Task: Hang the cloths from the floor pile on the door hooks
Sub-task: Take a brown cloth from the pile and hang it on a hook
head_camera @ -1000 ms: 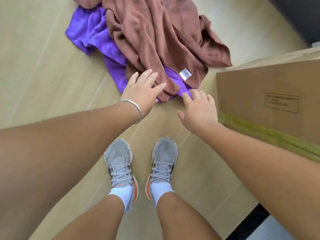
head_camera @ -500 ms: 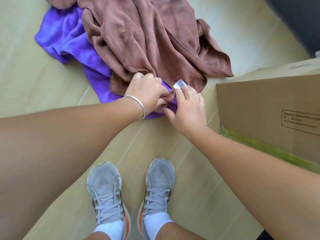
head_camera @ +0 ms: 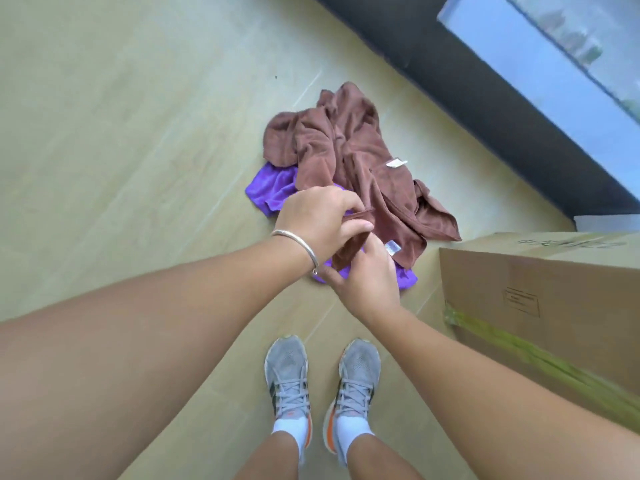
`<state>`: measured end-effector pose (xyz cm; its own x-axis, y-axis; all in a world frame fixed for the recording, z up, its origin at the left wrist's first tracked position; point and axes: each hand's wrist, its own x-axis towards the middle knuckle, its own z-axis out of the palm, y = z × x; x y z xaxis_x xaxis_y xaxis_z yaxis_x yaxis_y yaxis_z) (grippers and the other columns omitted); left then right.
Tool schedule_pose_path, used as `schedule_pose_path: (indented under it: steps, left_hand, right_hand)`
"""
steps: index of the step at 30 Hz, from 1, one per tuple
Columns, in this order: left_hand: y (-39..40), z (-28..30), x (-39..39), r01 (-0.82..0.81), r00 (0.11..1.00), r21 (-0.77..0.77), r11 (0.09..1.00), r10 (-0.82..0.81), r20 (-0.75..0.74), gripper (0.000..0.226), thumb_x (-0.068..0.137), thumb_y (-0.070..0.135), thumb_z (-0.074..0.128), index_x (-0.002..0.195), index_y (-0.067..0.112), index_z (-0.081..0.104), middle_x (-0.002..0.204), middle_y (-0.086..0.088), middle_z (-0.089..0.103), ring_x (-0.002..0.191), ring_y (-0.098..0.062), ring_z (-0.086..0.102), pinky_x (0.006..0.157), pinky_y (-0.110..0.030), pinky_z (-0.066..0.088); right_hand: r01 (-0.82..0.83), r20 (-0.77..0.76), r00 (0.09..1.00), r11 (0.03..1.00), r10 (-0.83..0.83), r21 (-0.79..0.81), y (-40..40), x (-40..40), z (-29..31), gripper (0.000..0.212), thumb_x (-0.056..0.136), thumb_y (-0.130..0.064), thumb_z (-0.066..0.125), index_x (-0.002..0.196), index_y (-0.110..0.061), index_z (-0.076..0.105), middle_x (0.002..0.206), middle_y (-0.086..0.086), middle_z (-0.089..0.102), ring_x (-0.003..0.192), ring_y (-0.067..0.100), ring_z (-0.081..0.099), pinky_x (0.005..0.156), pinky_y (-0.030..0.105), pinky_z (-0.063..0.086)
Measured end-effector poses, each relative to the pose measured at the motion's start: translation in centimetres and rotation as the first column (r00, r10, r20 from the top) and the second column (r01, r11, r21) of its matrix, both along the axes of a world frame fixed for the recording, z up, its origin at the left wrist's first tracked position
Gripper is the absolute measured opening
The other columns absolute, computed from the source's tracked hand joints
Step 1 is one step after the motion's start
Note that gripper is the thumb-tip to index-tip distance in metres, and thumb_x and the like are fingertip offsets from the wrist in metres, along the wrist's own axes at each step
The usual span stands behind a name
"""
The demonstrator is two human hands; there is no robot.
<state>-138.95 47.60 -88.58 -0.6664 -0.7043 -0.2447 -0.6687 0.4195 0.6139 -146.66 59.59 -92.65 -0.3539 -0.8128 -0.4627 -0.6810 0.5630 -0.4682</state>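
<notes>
While both hands pinch one corner of the brown towel (head_camera: 360, 161), the left hand (head_camera: 320, 220) grips its hem and the right hand (head_camera: 367, 275) holds just below. Its bulk trails toward one o'clock across the floor (head_camera: 138, 133), over a purple cloth (head_camera: 273, 192).

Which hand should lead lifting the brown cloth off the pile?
Left, probably. The left hand already grips the brown cloth at its near corner, fingers curled round the fabric. The right hand sits lower at the same corner, beside the purple cloth; its grip is partly hidden.
</notes>
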Motion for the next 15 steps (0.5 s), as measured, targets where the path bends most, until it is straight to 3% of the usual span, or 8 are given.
schedule_pose_path:
  steps: [3, 6, 8, 11, 15]
  left_hand:
    - [-2.7, 3.7, 2.2, -0.072, 0.997, -0.014, 0.997, 0.072, -0.006, 0.043, 0.076, 0.057, 0.068, 0.108, 0.028, 0.068, 0.099, 0.001, 0.070, 0.096, -0.023, 0.062, 0.079, -0.036, 0.048]
    - [-6.6, 6.7, 5.8, 0.093, 0.963, -0.070, 0.993, -0.072, 0.260, 0.062, 0.071, 0.068, 0.064, 0.116, 0.025, 0.063, 0.108, -0.002, 0.069, 0.102, -0.027, 0.062, 0.077, -0.034, 0.046]
    - [-9.2, 8.7, 9.3, 0.106, 0.925, -0.020, 0.994, -0.092, 0.368, 0.058, 0.071, 0.070, 0.063, 0.109, 0.025, 0.065, 0.098, 0.000, 0.069, 0.098, -0.027, 0.062, 0.070, -0.031, 0.045]
    - [-11.9, 11.7, 15.0, -0.061, 0.941, 0.056, 0.997, 0.039, 0.336, 0.026, 0.078, 0.058, 0.066, 0.083, 0.033, 0.065, 0.065, 0.010, 0.056, 0.080, -0.025, 0.063, 0.052, -0.027, 0.033]
    - [-13.6, 15.7, 22.4, -0.448, 0.889, 0.047, 0.893, 0.439, 0.130, 0.026, 0.086, 0.045, 0.063, 0.073, 0.022, 0.063, 0.065, 0.004, 0.060, 0.070, -0.024, 0.057, 0.059, -0.033, 0.043]
  right_hand:
    - [0.173, 0.022, 0.985, 0.980, -0.172, -0.103, -3.6, 2.0, 3.3, 0.031, 0.087, -0.039, 0.058, 0.097, -0.010, 0.058, 0.093, 0.002, 0.057, 0.095, 0.027, 0.056, 0.081, 0.044, 0.045]
    - [-0.041, -0.125, 0.992, 0.993, 0.027, -0.109, -6.2, 2.4, 5.8, 0.027, 0.089, -0.022, 0.051, 0.105, -0.009, 0.069, 0.103, 0.010, 0.062, 0.105, 0.032, 0.054, 0.089, 0.043, 0.042]
    - [-0.205, -0.203, 0.961, 0.975, 0.186, -0.080, -7.9, 2.0, 7.5, 0.029, 0.081, -0.013, 0.056, 0.105, -0.015, 0.072, 0.100, 0.008, 0.064, 0.109, 0.032, 0.054, 0.091, 0.042, 0.041]
    - [-0.381, -0.340, 0.868, 0.925, 0.362, 0.014, -10.7, 1.6, 10.0, 0.021, 0.081, -0.016, 0.060, 0.098, -0.015, 0.072, 0.100, 0.004, 0.066, 0.112, 0.029, 0.053, 0.096, 0.041, 0.038]
    - [-0.517, -0.492, 0.732, 0.854, 0.470, 0.047, -15.4, 3.4, 14.4, 0.018, 0.077, -0.013, 0.060, 0.093, -0.019, 0.066, 0.095, 0.003, 0.067, 0.103, 0.028, 0.056, 0.095, 0.037, 0.035]
